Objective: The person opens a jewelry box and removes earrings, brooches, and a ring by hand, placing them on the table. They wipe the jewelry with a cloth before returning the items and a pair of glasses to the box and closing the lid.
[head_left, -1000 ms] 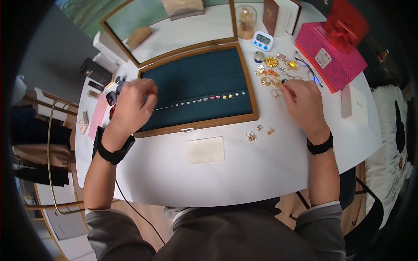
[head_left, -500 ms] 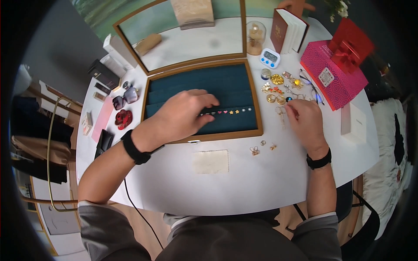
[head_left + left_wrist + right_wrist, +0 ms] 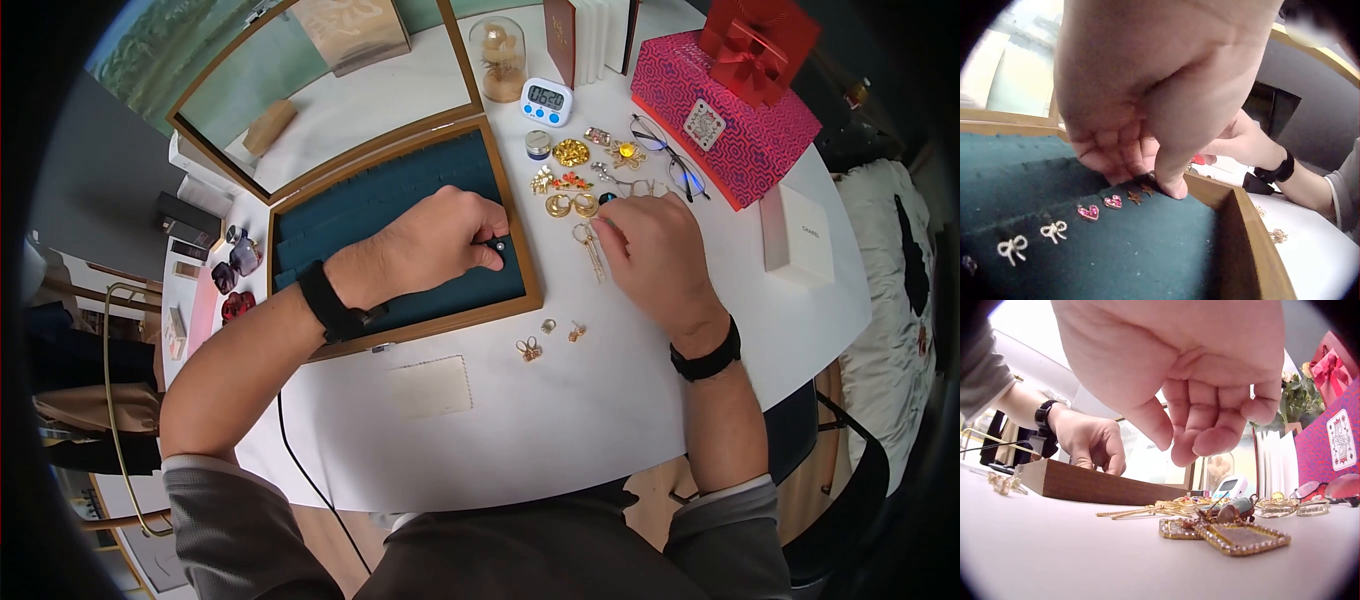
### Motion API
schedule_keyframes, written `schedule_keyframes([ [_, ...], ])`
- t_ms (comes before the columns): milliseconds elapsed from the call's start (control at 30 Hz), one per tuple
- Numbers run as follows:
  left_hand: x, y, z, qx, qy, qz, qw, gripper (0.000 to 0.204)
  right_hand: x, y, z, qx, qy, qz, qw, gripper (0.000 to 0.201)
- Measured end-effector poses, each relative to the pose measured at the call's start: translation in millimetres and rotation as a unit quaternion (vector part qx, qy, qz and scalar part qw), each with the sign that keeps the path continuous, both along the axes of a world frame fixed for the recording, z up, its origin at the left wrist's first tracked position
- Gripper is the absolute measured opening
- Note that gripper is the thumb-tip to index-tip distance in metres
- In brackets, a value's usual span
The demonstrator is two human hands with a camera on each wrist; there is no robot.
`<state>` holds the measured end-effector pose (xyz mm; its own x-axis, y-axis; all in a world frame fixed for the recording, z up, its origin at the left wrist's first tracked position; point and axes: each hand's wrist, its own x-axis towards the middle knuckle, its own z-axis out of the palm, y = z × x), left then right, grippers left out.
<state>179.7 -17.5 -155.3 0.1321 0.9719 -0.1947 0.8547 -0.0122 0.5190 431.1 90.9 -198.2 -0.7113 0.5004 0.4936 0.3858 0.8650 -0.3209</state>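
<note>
My left hand point(image 3: 425, 245) reaches over the wooden jewelry case point(image 3: 535, 292), its thumb and fingers apart at the right end of a row of stud earrings. A round stud point(image 3: 500, 246) shows in the gap between them. In the left wrist view, the thumb point(image 3: 1174, 186) touches the dark green felt point(image 3: 1116, 262), near star studs point(image 3: 1134, 197), pink heart studs point(image 3: 1089, 212) and bow studs point(image 3: 1054, 230). The other fingers are behind the felt ridge. My right hand point(image 3: 655, 255) hovers beside the loose jewelry with loosely bent, bare fingers, close to long drop earrings point(image 3: 592, 250).
Gold hoops point(image 3: 572, 206), a gold brooch point(image 3: 571, 152) and glasses point(image 3: 672, 158) lie right of the case. Behind them stand a timer point(image 3: 546, 102), a glass dome point(image 3: 498, 60) and a pink patterned box point(image 3: 740, 130). Small earrings point(image 3: 529, 349) and a cream cloth point(image 3: 432, 387) lie in front.
My left hand has moved right across the case, from its left side to the right end of the stud row. My right hand has stayed by the loose jewelry. The head view has turned right.
</note>
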Motion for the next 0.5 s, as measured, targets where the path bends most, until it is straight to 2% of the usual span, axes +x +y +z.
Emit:
schedule_keyframes([
  [200, -6, 6, -4, -0.017, -0.005, -0.006, 1.000, 0.021, 0, -1, 1, 0.003, -0.010, -0.002, 1.000, 0.013],
  [267, -9, 5, -8, 0.021, -0.029, -0.019, 0.999, 0.019, 0, 0, 0, 0.009, 0.003, 0.003, 1.000, 0.013],
  [400, -12, 5, -8, 0.014, -0.055, 0.001, 0.998, 0.018, -2, -1, -1, 0.001, 0.022, 0.001, 1.000, 0.014],
  [500, -15, 5, -9, 0.063, -0.054, -0.029, 0.996, 0.018, -1, -2, 0, -0.006, 0.022, 0.002, 1.000, 0.015],
])
